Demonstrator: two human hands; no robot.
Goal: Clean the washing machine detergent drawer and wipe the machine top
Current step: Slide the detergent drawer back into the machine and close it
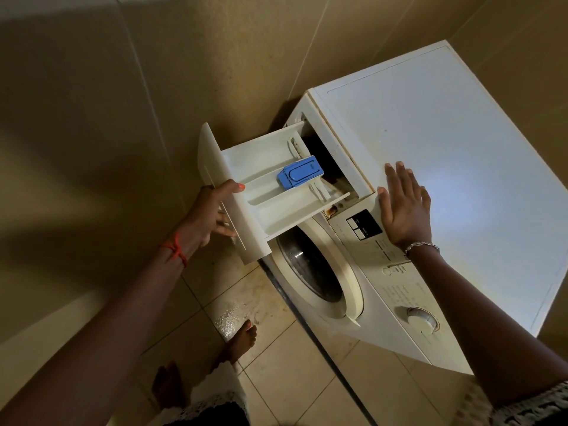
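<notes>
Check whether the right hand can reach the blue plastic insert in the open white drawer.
Probably yes: the right hand is open and empty beside the drawer, and the blue plastic insert lies uncovered.

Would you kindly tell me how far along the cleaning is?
Done: the detergent drawer is pulled well out. In hand: the left hand grips its front while the right hand lies flat on the machine top. Left: the drawer is not yet free of its slot, the blue insert sits in place, brown grime shows by the slot, and no cloth is in view.
</notes>
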